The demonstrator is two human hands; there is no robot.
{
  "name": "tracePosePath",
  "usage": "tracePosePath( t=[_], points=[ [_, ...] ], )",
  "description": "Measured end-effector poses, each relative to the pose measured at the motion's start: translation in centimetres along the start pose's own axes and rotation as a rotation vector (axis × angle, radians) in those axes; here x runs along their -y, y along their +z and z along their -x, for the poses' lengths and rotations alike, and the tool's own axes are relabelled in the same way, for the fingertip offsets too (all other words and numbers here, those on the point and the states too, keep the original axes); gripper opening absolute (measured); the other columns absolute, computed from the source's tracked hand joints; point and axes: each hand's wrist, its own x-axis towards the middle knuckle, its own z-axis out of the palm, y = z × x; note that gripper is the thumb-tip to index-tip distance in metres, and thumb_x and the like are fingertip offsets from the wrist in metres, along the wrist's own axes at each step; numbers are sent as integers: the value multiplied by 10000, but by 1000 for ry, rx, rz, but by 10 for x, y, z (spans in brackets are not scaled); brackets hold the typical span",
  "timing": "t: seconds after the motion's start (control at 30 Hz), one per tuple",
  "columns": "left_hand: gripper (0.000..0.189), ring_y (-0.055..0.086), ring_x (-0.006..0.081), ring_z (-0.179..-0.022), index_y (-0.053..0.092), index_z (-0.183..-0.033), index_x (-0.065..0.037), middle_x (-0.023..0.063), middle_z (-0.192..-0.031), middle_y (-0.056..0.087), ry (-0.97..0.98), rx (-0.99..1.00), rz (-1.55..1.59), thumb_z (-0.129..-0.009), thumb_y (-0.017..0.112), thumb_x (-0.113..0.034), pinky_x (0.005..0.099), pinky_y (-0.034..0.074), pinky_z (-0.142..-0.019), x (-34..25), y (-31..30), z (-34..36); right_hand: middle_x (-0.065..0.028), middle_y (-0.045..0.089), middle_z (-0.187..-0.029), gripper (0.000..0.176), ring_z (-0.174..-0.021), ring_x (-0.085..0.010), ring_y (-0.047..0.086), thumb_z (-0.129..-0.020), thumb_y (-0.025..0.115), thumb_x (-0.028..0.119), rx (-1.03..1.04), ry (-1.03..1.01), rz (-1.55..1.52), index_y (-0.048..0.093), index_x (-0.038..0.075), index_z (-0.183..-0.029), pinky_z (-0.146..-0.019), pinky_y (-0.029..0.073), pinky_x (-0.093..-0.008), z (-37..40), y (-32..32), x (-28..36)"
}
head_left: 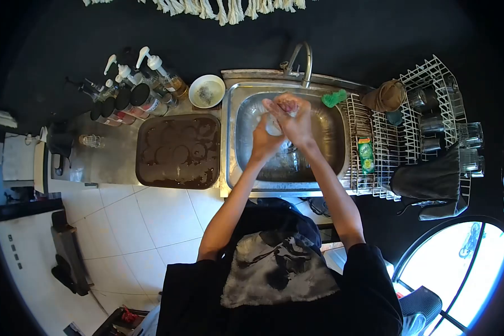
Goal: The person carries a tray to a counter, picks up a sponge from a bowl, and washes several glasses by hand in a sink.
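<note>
Both my hands are close together over the steel sink [246, 162], below the curved faucet [308, 63]. My left hand [267, 141] is closed around a clear, whitish thing [273, 125] that looks like a drinking glass; fingers cover much of it. Against its upper right side is my right hand [298, 119], fingers curled inward. Reddish skin or a small reddish thing shows between those fingers, and I cannot make out what they grip. A green scrubber [334, 98] lies on the sink's back right rim.
Left of the sink are a wet brown tray [178, 151], a white bowl [206, 91], and several jars and pump bottles [144, 98]. To the right, a white wire dish rack [383, 140] holds glasses [431, 124], a green packet [365, 155] and a dark cloth [425, 180].
</note>
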Motion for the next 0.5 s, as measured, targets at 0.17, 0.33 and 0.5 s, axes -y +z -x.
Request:
tracePosePath(
  t=[0.17, 0.33, 0.5],
  points=[
    [622, 621, 320, -967, 561, -1066, -3, 192, -1013, 642, -183, 153, -238, -554, 835, -226, 378, 479, -838, -31, -2, 7, 8, 543, -626, 255, -551, -76, 456, -780, 718, 231, -104, 288, -146, 623, 5, -713, -522, 378, -247, -4, 4, 3],
    [611, 615, 340, -950, 573, -1030, 2, 200, -996, 638, -40, 140, -239, -549, 833, -271, 404, 471, -845, -13, 13, 3, -29, 616, -695, 261, -598, -96, 539, -788, 699, 260, -177, 337, -250, 653, 4, -765, -550, 442, -265, -14, -1, 17],
    [632, 611, 345, -951, 574, -1039, 1, 202, -996, 637, 80, 202, -135, -546, 824, -306, 411, 477, -830, 9, 28, -3, -35, 623, -715, 291, -627, -97, 555, -792, 704, 283, -80, 267, -252, 658, -4, -813, -566, 449, -267, -14, -11, 31]
  ],
)
